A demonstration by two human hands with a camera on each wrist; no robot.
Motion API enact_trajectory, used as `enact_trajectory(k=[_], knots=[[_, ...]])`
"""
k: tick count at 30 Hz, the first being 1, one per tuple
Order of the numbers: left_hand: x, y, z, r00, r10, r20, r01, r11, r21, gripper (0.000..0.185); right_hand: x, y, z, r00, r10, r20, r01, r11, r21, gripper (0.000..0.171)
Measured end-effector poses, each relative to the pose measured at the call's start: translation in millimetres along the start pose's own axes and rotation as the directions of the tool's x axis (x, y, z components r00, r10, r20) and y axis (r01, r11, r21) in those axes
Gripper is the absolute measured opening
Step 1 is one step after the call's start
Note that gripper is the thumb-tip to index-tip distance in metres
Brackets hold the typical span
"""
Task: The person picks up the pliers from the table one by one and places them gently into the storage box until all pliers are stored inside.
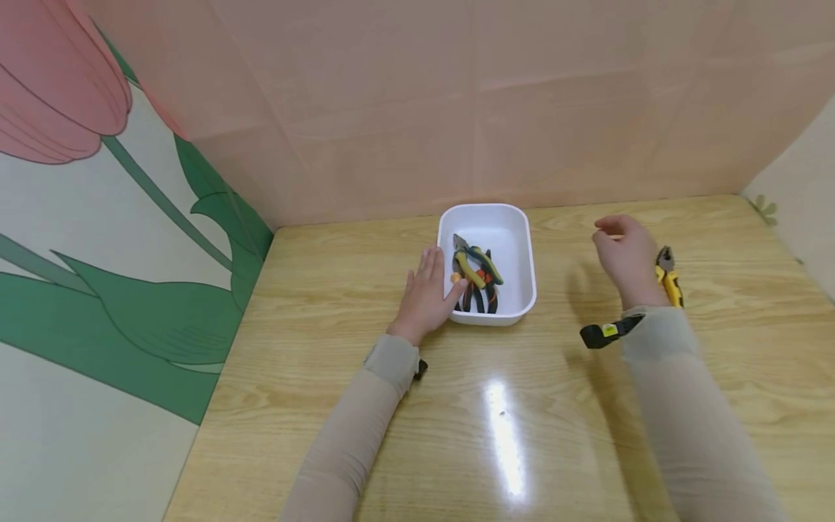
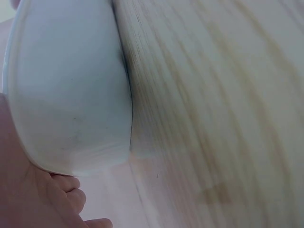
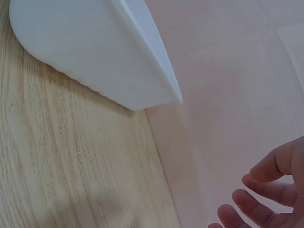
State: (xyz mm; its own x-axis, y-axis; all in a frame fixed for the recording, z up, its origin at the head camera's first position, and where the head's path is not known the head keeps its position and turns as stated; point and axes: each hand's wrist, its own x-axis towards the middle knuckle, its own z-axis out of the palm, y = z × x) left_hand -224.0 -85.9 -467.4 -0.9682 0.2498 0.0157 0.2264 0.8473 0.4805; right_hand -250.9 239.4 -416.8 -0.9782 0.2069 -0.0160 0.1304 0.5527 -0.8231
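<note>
A white plastic tray (image 1: 509,233) sits at the back middle of the wooden table and holds several pliers (image 1: 478,278) with yellow, green, black and orange handles. My left hand (image 1: 427,291) lies flat on the table with straight fingers touching the tray's left wall (image 2: 71,95); its fingers (image 2: 66,189) show under the tray's rim. My right hand (image 1: 624,250) hovers to the right of the tray with its fingers (image 3: 266,192) loosely curled and holding nothing. Just right of that hand, yellow-handled pliers (image 1: 668,275) lie on the table. The tray's outer wall (image 3: 95,52) fills the right wrist view's top left.
A pink wall (image 1: 457,101) runs close behind the tray, and a panel painted with a flower (image 1: 98,239) closes the left side. The wooden tabletop (image 1: 509,420) stretches toward me with a bright glare spot. A black wrist strap (image 1: 607,332) sits on my right sleeve.
</note>
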Motion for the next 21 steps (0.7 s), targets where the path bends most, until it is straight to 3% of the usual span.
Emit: enact_trajectory(k=[5,15,21], knots=[[0.7,1.5,1.1,1.000,-0.005,-0.006,0.005,1.000,0.003,0.083,-1,4,-9,0.999,-0.007,0.043,0.008,1.000,-0.028,0.055],[0.8,1.7,0.6,1.000,-0.002,-0.010,0.002,1.000,0.001,0.083,3,14,-24,0.998,-0.058,0.035,0.062,0.992,-0.109,0.053],[-0.2,2.7,0.2,1.000,-0.015,0.003,0.015,1.000,-0.005,0.083,4,18,-35,0.998,-0.012,0.069,0.020,0.993,-0.117,0.057]])
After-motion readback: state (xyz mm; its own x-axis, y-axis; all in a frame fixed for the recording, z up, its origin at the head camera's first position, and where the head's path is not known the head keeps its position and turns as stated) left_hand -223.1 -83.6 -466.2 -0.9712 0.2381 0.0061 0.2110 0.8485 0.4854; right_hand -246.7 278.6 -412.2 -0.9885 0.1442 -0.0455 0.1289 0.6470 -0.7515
